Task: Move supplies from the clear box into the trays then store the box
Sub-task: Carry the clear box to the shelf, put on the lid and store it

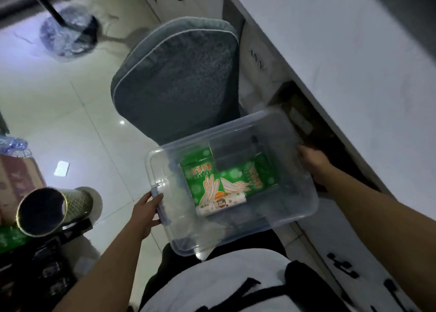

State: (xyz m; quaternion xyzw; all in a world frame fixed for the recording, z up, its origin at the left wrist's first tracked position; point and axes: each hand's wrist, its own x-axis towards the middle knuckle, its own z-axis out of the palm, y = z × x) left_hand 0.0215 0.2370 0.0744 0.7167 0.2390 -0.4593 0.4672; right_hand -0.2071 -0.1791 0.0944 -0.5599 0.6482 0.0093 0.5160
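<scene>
Step in hand: the clear box (232,182) is being carried in both hands, held in the air above the person's lap and the near edge of the grey chair cushion (175,85); judged from this, it is the carrying part of the task, whether toward the trays or toward storage I cannot tell.
Contents: a green glove packet (221,189) lies on the box floor with a small dark tray-like insert (232,152) over its far end, so the box is not emptied yet.
Left hand: the left hand (147,214) grips the box's left short rim, thumb over the top edge and fingers curled underneath.
Right hand: the right hand (312,162) holds the right rim; its fingers are hidden behind the box wall, so I cannot tell how they lie.
Next move: probably needs a flat spot to set the box down before anything is lifted out.
Edges: the white counter (354,76) edge runs close along the right side, just beside the right hand.
Open room: bare tiled floor (70,113) lies to the left; a patterned tube (54,209) and dark clutter crowd the lower left corner.
</scene>
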